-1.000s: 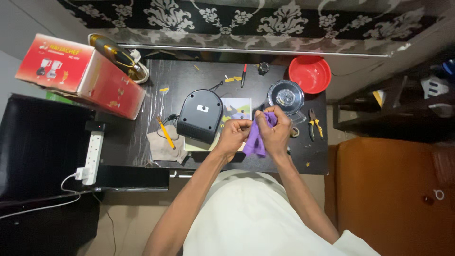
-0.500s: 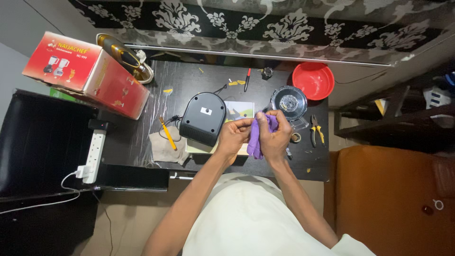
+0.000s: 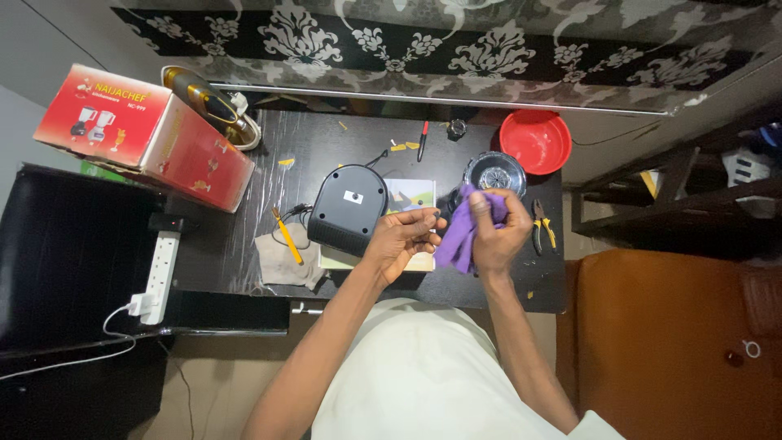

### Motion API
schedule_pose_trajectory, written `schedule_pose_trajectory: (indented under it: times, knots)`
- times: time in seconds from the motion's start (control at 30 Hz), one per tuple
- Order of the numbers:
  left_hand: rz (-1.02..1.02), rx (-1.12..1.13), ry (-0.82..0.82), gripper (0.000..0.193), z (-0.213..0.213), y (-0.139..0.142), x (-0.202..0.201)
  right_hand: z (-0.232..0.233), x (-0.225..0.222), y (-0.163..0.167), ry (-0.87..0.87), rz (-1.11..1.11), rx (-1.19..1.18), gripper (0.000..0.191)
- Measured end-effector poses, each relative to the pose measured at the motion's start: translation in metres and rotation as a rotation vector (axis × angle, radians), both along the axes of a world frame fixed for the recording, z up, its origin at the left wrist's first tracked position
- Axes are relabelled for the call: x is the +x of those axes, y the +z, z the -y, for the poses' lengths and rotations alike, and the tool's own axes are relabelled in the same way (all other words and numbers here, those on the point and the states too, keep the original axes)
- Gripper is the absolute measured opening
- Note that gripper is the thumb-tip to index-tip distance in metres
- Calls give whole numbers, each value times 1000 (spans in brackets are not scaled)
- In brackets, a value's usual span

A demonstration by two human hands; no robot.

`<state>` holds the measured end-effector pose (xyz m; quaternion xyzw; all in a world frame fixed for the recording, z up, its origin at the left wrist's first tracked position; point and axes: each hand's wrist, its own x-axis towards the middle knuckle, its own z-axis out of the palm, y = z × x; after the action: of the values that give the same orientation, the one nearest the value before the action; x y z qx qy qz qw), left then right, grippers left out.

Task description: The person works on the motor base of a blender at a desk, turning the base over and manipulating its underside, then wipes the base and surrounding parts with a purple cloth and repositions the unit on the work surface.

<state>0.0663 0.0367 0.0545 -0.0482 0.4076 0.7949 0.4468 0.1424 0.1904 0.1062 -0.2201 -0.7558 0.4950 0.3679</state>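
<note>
My right hand (image 3: 498,235) grips a purple cloth (image 3: 458,236) that hangs down over the dark table (image 3: 326,147). My left hand (image 3: 401,241) sits just left of the cloth, fingers curled around a small part I cannot make out, touching the cloth's edge. Both hands hover above a light booklet (image 3: 407,195). A black appliance base (image 3: 349,209), turned upside down, lies to the left of my left hand. A round clear blade unit (image 3: 494,173) sits just beyond my right hand.
A red bowl (image 3: 534,140) stands at the back right, pliers (image 3: 541,226) lie right of my hand. A yellow screwdriver (image 3: 287,236) rests on a grey rag (image 3: 285,259). A red carton (image 3: 145,135) and white power strip (image 3: 161,269) are at the left; an orange seat (image 3: 668,342) at the right.
My hands have drawn slightly apart; the purple cloth is now mostly in the right hand and hangs lower. The view has shifted a little.
</note>
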Motion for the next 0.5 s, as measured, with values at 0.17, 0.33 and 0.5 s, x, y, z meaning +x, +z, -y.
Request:
schedule_pose_trajectory:
  times: [0.17,0.33,0.5]
  knots:
    - [-80,8,11,26,-5,-10,2,21,1,8,212,65,9,16]
    - [-43,43,114,23,-4,-17,-4,32,8,13,419,144,33,13]
    - [-107,32,51,21,1,-7,-8,18,1,14,324,109,-171,14]
